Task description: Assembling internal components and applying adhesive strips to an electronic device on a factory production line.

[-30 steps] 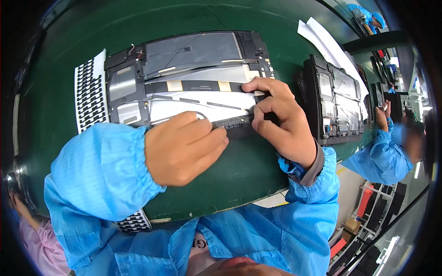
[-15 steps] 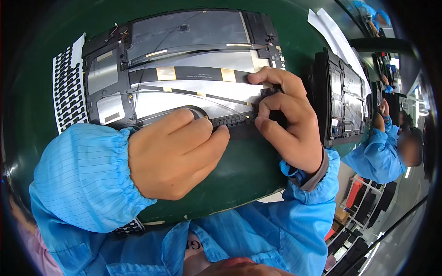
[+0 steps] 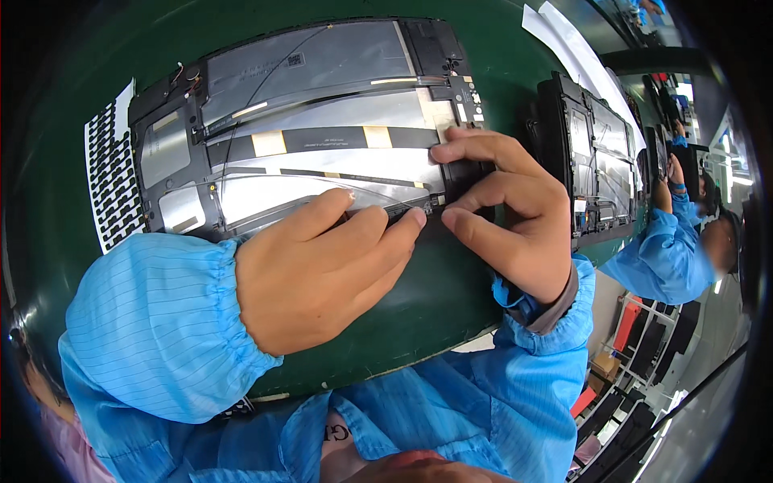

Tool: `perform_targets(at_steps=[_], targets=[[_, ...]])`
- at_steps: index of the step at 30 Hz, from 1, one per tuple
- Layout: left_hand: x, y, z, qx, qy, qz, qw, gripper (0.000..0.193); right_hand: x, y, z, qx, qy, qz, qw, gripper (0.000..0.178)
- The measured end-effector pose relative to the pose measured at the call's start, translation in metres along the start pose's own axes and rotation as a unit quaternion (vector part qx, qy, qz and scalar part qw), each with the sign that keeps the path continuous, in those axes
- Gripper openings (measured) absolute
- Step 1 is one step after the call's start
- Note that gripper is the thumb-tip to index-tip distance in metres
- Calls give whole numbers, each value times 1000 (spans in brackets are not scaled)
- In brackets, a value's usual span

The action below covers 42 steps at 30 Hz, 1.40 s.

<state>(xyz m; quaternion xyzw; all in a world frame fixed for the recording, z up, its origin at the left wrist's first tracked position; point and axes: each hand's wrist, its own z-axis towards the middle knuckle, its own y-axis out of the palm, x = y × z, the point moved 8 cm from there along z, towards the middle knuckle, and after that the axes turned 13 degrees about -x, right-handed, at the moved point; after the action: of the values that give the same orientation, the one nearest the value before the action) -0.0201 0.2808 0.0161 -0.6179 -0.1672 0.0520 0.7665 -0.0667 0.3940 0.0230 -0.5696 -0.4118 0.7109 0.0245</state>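
A large opened electronic device [image 3: 241,88] lies on the green table, with a black frame, silver plates, thin cables and dark ribbon strips. At its near edge my left hand [image 3: 322,278] is closed, fingers bent and tips touching the black edge strip; whatever the fingers hold is hidden. Close by, my right hand [image 3: 519,213] bends over the near right corner. Its index finger rests on the dark frame, while thumb and another finger come together at the edge in a pinch. What lies in that pinch is too small to make out.
A white sheet of black die-cut stickers [image 3: 113,173] lies left of the device. Stacked similar devices [image 3: 600,161] stand on the right, beside white paper [image 3: 564,40]. A co-worker in a blue sleeve [image 3: 656,262] works farther right, near a rack [image 3: 644,346].
My left hand has slid right along the near edge, its fingertips now close to my right thumb. The device and the stack appear shifted slightly left in the view.
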Motion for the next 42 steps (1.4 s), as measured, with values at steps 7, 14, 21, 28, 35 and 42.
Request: perform_targets(at_steps=[7, 14, 21, 28, 35, 42], targets=[[0, 1, 0, 9, -16, 11, 1000, 25, -6, -5, -8, 11, -26, -37, 999, 14], [-2, 1, 1, -3, -17, 16, 1000, 25, -11, 2, -5, 30, -80, -121, 989, 20], [-2, 2, 1, -11, -11, 3, 1000, 27, -13, 5, -3, 26, -104, -137, 985, 20], [-2, 1, 0, -3, -7, 6, 1000, 28, -12, 5, -4, 28, -93, -113, 989, 21], [0, 5, 0, -22, 12, 59, 998, 27, -7, 5, -4, 16, -86, -123, 989, 22], [1, 5, 0, -14, 15, 61, 998, 27, -3, 6, -3, 14, -72, -79, 994, 22]])
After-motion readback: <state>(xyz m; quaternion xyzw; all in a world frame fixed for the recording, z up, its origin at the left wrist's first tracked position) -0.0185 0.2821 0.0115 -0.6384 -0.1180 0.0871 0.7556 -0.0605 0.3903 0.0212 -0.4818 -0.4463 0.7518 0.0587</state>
